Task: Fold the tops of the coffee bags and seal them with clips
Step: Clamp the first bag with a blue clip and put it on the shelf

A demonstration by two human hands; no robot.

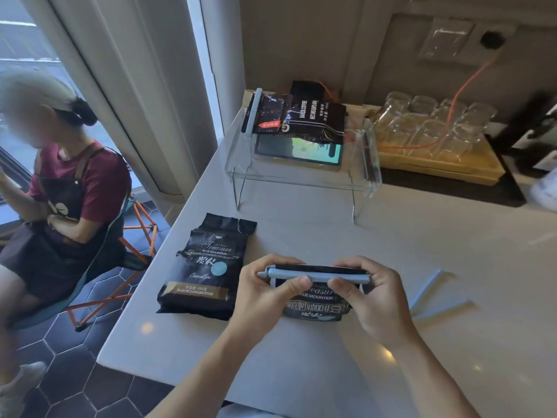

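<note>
While both hands pinch clip (316,276), bag (316,306) reads "BLUE MOUNTAIN".

A pale counter (391,236) fills the middle of the view. Beyond the hands stands a clear plastic stand (301,176), with a phone (298,150), its screen lit, lying on top. Farther back and to the right of the hands, a yellow tray (437,167) holds rows of upturned glasses (428,125), and an orange cable (461,89) trails over them. Off to the left, a seated person (66,188) in a dark apron occupies a folding stool (114,282) on a dark hexagon-tiled floor (75,357), beside a window (27,34).
</note>
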